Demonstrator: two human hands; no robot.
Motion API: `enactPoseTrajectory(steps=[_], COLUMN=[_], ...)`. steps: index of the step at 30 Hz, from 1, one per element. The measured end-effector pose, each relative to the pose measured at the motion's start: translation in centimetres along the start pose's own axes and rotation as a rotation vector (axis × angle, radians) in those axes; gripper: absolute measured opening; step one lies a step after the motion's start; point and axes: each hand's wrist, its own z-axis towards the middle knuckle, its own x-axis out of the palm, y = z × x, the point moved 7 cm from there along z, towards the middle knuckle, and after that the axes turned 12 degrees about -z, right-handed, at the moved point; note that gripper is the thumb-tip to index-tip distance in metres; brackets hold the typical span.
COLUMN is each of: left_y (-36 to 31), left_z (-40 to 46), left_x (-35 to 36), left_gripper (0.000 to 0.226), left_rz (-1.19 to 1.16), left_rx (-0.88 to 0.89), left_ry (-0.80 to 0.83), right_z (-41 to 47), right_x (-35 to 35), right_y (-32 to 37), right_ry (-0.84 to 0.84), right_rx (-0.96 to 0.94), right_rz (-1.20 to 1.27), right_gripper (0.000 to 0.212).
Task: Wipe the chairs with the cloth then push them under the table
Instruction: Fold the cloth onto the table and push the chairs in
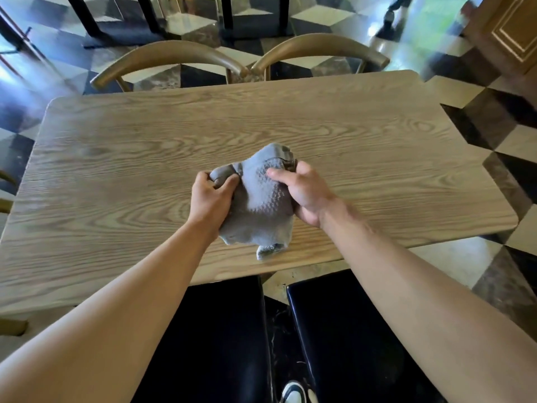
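Observation:
A crumpled grey cloth [261, 205] hangs between both hands just above the wooden table [116, 170]. My left hand [210, 199] grips its left edge and my right hand [305, 193] grips its right side. Two chairs with black seats stand on my side, the left seat [220, 338] and the right seat [343, 330], both partly under the table's near edge and partly covered by my forearms. Across the table, two curved wooden backrests show, one at the left [168, 58] and one at the right [319, 49], close against the far edge.
The floor [508, 126] is polished checkered tile. Black table legs [87, 21] of another table stand at the back left. A wooden cabinet [505, 30] fills the top right corner. Part of another chair frame [11, 325] shows at the left edge. A shoe [293, 392] is between the seats.

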Motion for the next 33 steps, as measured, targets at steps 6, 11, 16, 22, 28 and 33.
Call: enactPoseTrajectory(steps=[6,11,16,22,28,33], left_y=[6.6,6.6,3.5,8.3,10.2,9.7], left_z=[-1.4,-3.2,-6.5,-9.1,-7.9,-7.8], left_x=[2.9,3.8,4.2,7.2,7.3,6.8], left_gripper=[0.050,0.036,0.047,0.068,0.078,0.083], left_rz=[0.180,0.383,0.773,1.171,1.206,1.268], left_rx=[-0.241,0.006,0.515,0.539,0.488,0.452], left_ry=[0.171,0.121,0.049,0.490,0.470,0.458], right_z=[-0.1,-1.0,-3.8,-3.5,-1.8,-1.8], right_x=[-7.1,-8.6,-7.5,-3.0,-4.3,-4.4], right_y=[-9.4,-9.2,-7.5,-10.5,-12.7,-12.5], right_ry=[-0.280,-0.501,-0.653,-0.194,-0.170,-0.116], right_rx=[0.266,0.073,-0.218,-0.378,-0.299,-0.253], right_rz=[-0.539,-0.886,-1.158,-1.542,-1.592,-1.574], right_gripper=[0.043,0.032,0.043,0.056,0.066,0.066])
